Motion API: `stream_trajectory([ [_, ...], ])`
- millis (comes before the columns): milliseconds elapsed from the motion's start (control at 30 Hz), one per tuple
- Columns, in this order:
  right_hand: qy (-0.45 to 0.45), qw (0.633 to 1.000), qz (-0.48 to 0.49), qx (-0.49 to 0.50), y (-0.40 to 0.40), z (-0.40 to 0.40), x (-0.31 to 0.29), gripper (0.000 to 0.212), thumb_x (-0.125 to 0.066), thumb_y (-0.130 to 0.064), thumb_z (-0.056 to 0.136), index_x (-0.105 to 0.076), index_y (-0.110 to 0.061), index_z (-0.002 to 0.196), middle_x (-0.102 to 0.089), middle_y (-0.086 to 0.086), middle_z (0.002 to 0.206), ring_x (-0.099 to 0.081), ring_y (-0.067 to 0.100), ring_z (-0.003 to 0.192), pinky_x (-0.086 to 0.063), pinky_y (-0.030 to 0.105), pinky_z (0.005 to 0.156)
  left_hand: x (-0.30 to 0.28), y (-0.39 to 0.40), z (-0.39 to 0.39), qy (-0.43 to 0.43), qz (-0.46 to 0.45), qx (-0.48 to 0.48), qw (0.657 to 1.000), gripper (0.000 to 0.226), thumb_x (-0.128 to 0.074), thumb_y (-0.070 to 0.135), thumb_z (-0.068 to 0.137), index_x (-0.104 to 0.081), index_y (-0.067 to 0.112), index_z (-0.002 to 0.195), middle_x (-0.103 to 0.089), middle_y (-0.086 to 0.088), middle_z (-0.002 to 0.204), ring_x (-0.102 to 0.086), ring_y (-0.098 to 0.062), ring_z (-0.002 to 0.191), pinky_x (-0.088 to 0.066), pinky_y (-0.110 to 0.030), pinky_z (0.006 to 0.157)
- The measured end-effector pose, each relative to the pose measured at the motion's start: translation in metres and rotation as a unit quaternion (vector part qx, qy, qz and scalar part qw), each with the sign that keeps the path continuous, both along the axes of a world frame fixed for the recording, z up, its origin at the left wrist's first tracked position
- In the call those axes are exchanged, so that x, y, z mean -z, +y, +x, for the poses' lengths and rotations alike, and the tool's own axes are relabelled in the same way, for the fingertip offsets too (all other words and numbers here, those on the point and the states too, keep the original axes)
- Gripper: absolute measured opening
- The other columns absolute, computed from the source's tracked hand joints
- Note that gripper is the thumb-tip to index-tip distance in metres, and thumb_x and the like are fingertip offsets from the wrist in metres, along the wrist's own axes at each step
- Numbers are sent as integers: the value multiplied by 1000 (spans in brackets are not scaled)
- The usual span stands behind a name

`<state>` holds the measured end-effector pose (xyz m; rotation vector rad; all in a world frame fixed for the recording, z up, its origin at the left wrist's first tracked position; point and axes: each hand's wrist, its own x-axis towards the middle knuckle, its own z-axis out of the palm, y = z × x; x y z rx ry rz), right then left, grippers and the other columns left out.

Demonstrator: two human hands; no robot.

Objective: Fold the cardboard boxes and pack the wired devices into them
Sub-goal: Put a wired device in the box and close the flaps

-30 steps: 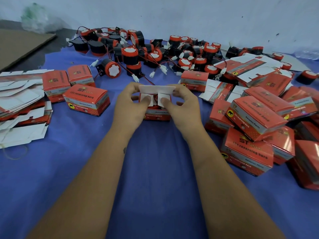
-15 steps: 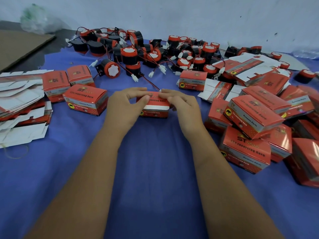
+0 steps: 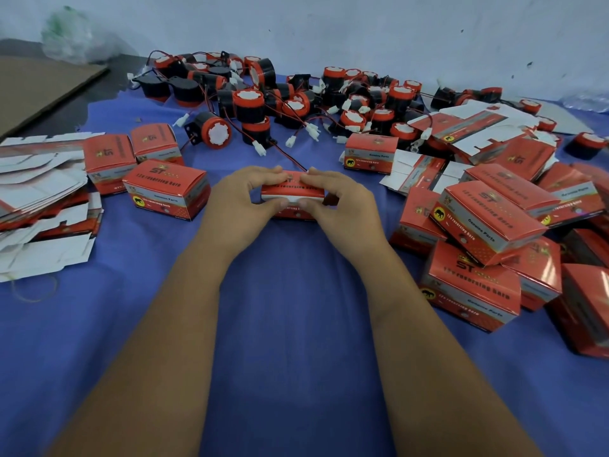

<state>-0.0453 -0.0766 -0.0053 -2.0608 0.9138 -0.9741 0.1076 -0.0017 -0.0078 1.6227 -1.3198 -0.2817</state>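
Note:
A small red cardboard box (image 3: 292, 189) stands on the blue cloth in the middle of the table. My left hand (image 3: 240, 202) grips its left end and my right hand (image 3: 339, 206) grips its right end, fingers over the top and thumbs on the white tuck flap at the near edge. A red and black wire runs out from behind the box toward the back. A heap of red-and-black wired devices (image 3: 296, 97) with white connectors lies along the far side of the table.
Closed red boxes (image 3: 491, 219) are piled at the right, and three more (image 3: 166, 189) sit at the left. Flat unfolded box blanks (image 3: 36, 192) are stacked at the far left. Brown cardboard (image 3: 39, 84) and a plastic bag (image 3: 72, 37) lie at the back left.
The white flaps that stood open a second ago are folded down, and the red lid now lies over the box. Both hands have dropped lower onto it.

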Motion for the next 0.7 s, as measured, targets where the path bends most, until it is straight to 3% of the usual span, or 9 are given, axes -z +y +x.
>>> stream_trajectory([
  [233, -30, 999, 33, -3, -1, 0, 2, 36, -68, -15, 91, -65, -15, 126, -57, -3, 137, -54, 3, 107, -40, 1, 84, 0, 0, -5, 66, -23, 22, 997, 28, -68, 14, 92, -65, 33, 113, -62, 12, 125, -57, 3, 110, -43, -5, 89],
  [433, -33, 999, 39, 4, -2, 0, 1, 33, -66, -17, 92, -65, -17, 125, -62, -1, 130, -53, -11, 74, -43, 4, 71, 0, -1, -2, 128, -49, 30, 990, 23, -69, 12, 91, -69, 27, 109, -68, 11, 118, -64, 2, 104, -51, -12, 85],
  [567, -42, 998, 56, 7, -3, 0, -1, 32, -66, -20, 92, -66, -19, 124, -61, -6, 132, -56, -1, 82, -50, 11, 78, 0, -1, 2, 210, -58, 58, 974, 25, -67, 6, 90, -70, 24, 107, -70, 12, 113, -67, -2, 104, -55, -16, 81],
  [700, -59, 997, 55, 8, -3, -4, -2, 23, -65, -20, 93, -69, -21, 116, -65, -9, 120, -59, 7, 83, -54, 19, 78, -1, 1, 5, 262, -61, 77, 960, 27, -61, 1, 93, -70, 24, 102, -72, 22, 101, -67, 2, 101, -54, -14, 75],
])
